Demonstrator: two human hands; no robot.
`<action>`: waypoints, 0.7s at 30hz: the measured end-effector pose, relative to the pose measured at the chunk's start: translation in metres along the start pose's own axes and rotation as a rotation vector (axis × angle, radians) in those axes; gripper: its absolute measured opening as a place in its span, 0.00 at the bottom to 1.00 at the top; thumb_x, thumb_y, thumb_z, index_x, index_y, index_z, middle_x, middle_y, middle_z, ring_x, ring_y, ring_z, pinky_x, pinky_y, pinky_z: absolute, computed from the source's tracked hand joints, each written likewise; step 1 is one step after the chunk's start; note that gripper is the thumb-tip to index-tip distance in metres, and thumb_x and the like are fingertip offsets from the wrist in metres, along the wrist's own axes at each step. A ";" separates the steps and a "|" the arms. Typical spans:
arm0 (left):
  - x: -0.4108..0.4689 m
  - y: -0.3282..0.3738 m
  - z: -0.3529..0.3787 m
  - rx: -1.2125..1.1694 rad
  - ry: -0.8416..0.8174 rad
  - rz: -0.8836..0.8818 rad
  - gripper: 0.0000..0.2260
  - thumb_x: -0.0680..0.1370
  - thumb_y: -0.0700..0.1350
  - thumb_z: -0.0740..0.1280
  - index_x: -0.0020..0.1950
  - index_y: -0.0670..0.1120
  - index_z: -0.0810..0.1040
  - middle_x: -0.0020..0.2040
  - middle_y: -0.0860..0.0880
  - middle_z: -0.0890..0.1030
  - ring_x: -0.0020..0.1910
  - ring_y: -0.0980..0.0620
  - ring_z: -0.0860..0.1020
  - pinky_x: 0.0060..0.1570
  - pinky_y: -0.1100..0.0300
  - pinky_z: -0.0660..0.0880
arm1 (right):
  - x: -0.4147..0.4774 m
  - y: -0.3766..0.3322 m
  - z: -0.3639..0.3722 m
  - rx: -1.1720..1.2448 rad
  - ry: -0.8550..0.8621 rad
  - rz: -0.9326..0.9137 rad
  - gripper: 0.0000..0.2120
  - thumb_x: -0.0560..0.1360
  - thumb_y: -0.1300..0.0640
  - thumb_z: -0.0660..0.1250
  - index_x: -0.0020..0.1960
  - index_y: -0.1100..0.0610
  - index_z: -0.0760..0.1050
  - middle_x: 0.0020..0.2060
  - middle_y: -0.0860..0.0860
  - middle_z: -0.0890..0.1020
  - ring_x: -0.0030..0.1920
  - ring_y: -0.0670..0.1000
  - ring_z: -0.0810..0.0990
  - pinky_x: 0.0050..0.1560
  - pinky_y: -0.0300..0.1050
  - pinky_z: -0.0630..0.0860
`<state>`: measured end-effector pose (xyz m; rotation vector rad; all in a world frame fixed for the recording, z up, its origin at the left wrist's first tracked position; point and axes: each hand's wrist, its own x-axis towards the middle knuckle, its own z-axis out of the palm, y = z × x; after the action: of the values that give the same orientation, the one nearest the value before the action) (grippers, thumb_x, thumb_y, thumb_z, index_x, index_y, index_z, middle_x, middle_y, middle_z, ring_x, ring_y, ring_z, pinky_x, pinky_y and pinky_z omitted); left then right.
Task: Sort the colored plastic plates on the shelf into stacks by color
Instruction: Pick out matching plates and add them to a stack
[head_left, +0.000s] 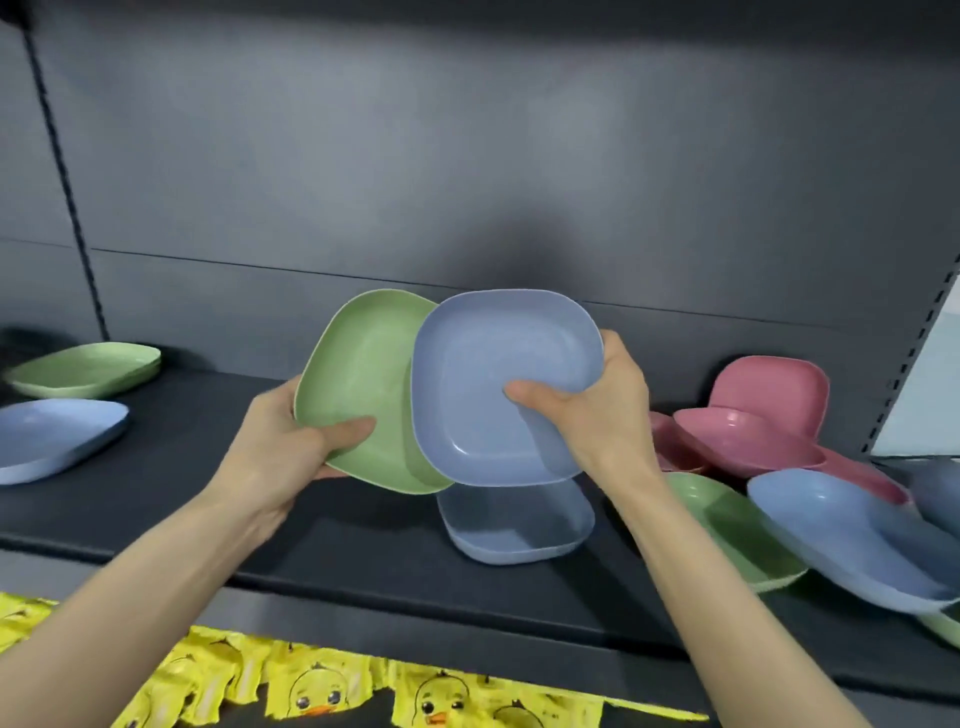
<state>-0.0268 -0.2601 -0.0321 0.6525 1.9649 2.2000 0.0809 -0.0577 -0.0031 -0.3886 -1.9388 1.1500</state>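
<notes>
Head: green plate (358, 384) is gripped by left hand (283, 441), blue plate (483, 379) by right hand (597, 415); each is best nested squarely by colour

Smooth matt plastic plates (498, 384) sit on a dull dark metal shelf (208, 499).

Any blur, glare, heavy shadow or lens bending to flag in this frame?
Head view: soft overall; the yellow packets at the bottom edge smear; a dark shadow falls on the back panel behind the held blue plate and green plate; small glints on a pink plate; the shelf edge bows from the wide lens.
</notes>
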 end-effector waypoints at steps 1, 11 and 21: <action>-0.001 -0.002 -0.020 0.003 0.019 0.013 0.13 0.71 0.31 0.70 0.50 0.46 0.79 0.41 0.52 0.85 0.39 0.53 0.84 0.31 0.60 0.79 | -0.009 -0.005 0.019 0.024 -0.002 -0.005 0.26 0.61 0.55 0.79 0.53 0.49 0.69 0.44 0.39 0.78 0.50 0.48 0.78 0.47 0.45 0.76; -0.015 -0.017 -0.213 0.163 0.154 0.092 0.11 0.73 0.36 0.70 0.50 0.51 0.79 0.44 0.53 0.84 0.47 0.51 0.82 0.44 0.57 0.79 | -0.077 -0.057 0.191 0.139 -0.008 -0.014 0.25 0.65 0.57 0.77 0.54 0.48 0.66 0.43 0.36 0.73 0.44 0.37 0.74 0.36 0.29 0.68; 0.029 -0.013 -0.294 0.238 0.192 0.186 0.12 0.75 0.35 0.67 0.47 0.53 0.76 0.45 0.53 0.81 0.44 0.54 0.79 0.40 0.64 0.74 | -0.059 -0.081 0.276 0.158 -0.047 -0.034 0.18 0.71 0.59 0.71 0.54 0.49 0.66 0.43 0.37 0.75 0.44 0.36 0.75 0.35 0.30 0.70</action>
<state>-0.1709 -0.5176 -0.0569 0.7028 2.3793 2.2259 -0.0874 -0.2962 -0.0306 -0.2459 -1.8716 1.2901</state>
